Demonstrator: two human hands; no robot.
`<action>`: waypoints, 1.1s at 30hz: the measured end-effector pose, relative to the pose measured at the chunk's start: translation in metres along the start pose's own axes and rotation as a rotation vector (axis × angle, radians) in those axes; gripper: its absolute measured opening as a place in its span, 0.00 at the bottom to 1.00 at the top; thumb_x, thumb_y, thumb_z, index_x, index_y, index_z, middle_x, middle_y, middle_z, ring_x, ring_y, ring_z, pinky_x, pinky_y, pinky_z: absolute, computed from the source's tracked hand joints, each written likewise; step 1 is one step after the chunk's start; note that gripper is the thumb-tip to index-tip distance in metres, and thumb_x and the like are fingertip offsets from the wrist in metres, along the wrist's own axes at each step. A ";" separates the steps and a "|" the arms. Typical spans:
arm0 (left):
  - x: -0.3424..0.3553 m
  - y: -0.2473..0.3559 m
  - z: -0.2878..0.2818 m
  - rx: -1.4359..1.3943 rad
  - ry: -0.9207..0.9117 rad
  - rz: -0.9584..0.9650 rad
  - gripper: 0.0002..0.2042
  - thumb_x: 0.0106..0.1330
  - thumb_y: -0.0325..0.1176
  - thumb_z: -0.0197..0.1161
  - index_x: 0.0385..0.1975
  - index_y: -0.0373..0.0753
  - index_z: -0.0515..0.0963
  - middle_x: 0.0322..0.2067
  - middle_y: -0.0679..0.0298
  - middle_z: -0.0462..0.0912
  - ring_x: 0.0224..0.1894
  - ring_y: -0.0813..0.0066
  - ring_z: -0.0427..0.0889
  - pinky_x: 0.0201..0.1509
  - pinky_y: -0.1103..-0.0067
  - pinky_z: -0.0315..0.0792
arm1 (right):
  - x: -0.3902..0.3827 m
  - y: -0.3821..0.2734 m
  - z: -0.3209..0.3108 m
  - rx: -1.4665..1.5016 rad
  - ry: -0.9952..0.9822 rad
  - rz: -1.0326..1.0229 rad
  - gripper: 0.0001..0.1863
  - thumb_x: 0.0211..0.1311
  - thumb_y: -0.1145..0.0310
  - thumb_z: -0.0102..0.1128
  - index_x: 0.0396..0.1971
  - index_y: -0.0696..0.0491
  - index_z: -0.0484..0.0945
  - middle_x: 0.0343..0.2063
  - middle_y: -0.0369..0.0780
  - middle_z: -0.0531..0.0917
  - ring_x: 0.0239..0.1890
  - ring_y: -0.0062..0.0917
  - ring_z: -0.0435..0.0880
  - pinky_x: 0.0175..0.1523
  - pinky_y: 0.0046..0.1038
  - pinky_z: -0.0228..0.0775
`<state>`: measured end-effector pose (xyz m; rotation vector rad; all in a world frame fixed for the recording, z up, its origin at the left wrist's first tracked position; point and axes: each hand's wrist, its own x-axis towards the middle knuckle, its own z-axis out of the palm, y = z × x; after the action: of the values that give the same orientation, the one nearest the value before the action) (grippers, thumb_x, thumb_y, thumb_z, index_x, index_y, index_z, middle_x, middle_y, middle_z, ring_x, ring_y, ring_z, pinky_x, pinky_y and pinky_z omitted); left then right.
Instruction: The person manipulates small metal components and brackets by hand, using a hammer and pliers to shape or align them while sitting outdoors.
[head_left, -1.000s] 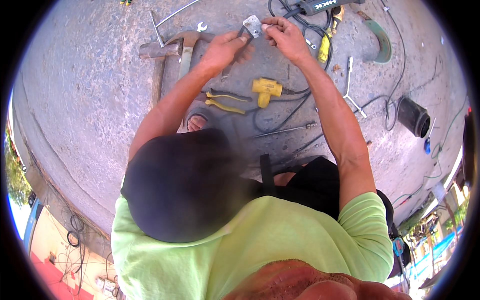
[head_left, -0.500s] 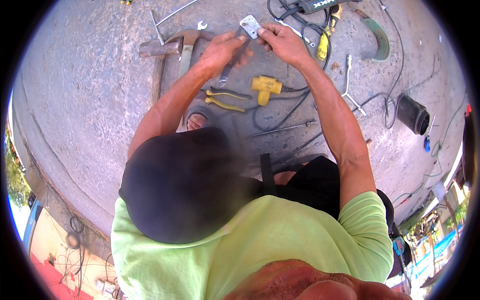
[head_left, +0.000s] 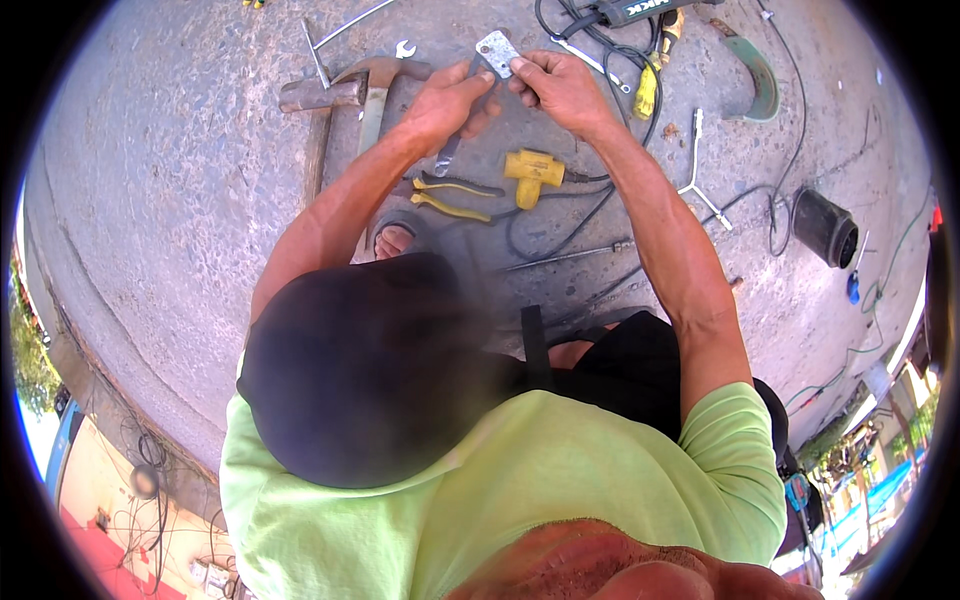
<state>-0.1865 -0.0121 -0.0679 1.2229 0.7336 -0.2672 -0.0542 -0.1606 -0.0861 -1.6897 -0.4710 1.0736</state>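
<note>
Pinching metal plate (head_left: 497, 52) | between left hand (head_left: 447, 100) | right hand (head_left: 560, 88)

both hands (head_left: 505, 95), small metal plate (head_left: 497, 52), pliers (head_left: 452, 196)

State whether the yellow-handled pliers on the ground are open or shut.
Open: the yellow-handled pliers lie on the concrete ground with both handles spread apart.

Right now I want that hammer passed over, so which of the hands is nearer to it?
Left. The left hand is just right of the hammer, holding a tool. The right hand is farther right, pinching the small metal plate.
</note>
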 end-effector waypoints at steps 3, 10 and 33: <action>0.000 -0.002 -0.003 -0.034 -0.016 -0.006 0.12 0.76 0.40 0.53 0.47 0.37 0.73 0.29 0.62 0.81 0.20 0.80 0.70 0.21 0.79 0.62 | -0.001 -0.002 0.001 0.002 0.001 0.017 0.17 0.72 0.57 0.59 0.42 0.56 0.83 0.27 0.31 0.82 0.24 0.11 0.74 0.30 0.17 0.68; -0.002 0.000 -0.005 -0.069 -0.036 -0.017 0.12 0.75 0.40 0.54 0.46 0.37 0.72 0.29 0.62 0.80 0.19 0.80 0.70 0.21 0.79 0.61 | -0.002 -0.006 0.004 -0.002 0.008 0.028 0.17 0.72 0.56 0.60 0.41 0.57 0.83 0.27 0.30 0.82 0.24 0.11 0.75 0.30 0.18 0.68; -0.016 0.006 -0.001 0.112 0.044 0.067 0.13 0.73 0.41 0.61 0.37 0.36 0.73 0.23 0.63 0.76 0.16 0.81 0.68 0.17 0.80 0.60 | -0.011 -0.015 0.006 0.013 -0.031 0.016 0.17 0.71 0.55 0.61 0.43 0.55 0.84 0.27 0.30 0.82 0.25 0.11 0.75 0.31 0.17 0.68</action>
<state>-0.1950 -0.0119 -0.0531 1.3607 0.7218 -0.2291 -0.0619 -0.1597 -0.0682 -1.6699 -0.4706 1.1134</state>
